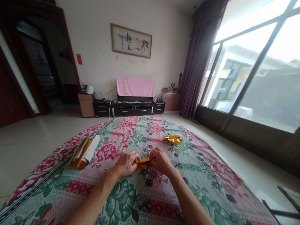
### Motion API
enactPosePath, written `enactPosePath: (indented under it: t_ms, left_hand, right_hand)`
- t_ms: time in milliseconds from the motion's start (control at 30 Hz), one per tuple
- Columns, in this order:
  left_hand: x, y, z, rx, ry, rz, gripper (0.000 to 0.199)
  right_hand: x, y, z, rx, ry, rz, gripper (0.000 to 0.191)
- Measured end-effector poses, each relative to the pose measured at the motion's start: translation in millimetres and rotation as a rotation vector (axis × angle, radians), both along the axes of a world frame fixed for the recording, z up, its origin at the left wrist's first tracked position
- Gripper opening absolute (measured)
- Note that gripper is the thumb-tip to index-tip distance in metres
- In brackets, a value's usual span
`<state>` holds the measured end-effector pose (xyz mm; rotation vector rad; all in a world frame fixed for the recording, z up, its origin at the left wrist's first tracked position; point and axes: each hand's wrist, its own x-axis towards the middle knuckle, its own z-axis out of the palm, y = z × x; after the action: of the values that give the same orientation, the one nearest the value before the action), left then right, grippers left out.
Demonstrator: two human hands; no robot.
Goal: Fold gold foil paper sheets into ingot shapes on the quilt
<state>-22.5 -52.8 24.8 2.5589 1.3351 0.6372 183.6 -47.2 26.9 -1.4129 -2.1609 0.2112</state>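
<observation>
A strip of gold foil paper (143, 163), folded narrow, stretches between my two hands just above the flowered cloth. My left hand (127, 163) pinches its left end, and my right hand (161, 160) grips the right end with curled fingers. Parts of both ends are hidden by the fingers. Beyond my right hand lies a folded gold foil piece (173, 139) with pointed tips. Off to the left, a loosely curled stack of gold and white paper sheets (84, 152) rests on the cloth, apart from my left hand.
The flowered cloth (122, 200) covers the wide surface before me, with a rounded far edge. Past it stand a low black cabinet (133, 111) and a pink cloth (136, 86) draped over a screen-like shape. Tall windows and a purple curtain (195, 62) are at the right.
</observation>
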Motion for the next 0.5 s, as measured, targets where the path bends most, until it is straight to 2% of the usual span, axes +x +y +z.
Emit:
enactPosePath:
  t_ms: [233,500]
  left_hand:
    - [4.3,-6.2,5.4,0.031,0.094,0.014,0.024]
    - [3.5,-6.6,2.7,0.035,0.089,0.019,0.026]
  right_hand:
    - [3.2,0.1,-6.2,0.008,0.016,0.005,0.018]
    - [4.3,-3.4,-14.9,0.063,0.083,-0.031,0.014]
